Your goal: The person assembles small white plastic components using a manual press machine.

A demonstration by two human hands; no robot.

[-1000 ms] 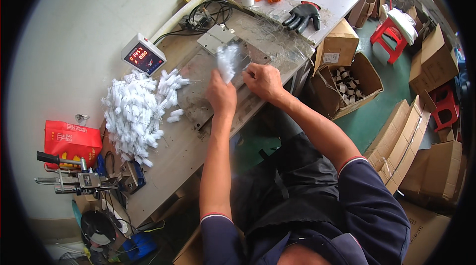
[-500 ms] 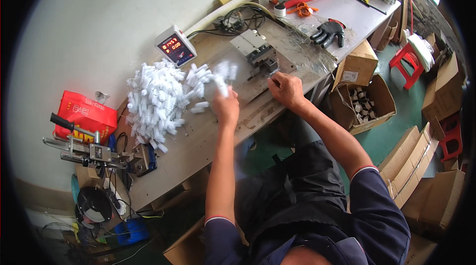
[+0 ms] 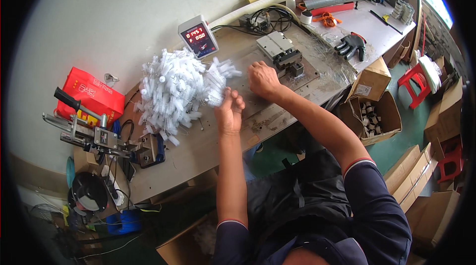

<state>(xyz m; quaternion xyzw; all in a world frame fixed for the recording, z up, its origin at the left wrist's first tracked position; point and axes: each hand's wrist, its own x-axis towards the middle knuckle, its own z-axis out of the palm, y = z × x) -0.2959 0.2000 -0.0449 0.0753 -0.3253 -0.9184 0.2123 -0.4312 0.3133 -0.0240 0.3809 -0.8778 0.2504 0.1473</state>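
A heap of small white plastic parts lies on the wooden workbench. My left hand is at the heap's right edge, fingers closed on a bunch of white parts. My right hand rests as a loose fist on the bench just right of that bunch, beside a small grey metal fixture. Whether the right hand holds anything cannot be seen.
A grey controller with red digits stands behind the heap. A red box and a hand press sit at the left. A black glove, hoses and tools lie at the far right. Open cardboard boxes stand on the floor.
My left hand carried the bunch of white parts from near the metal fixture leftward to the heap. My right hand stayed by the fixture. The view shifted.
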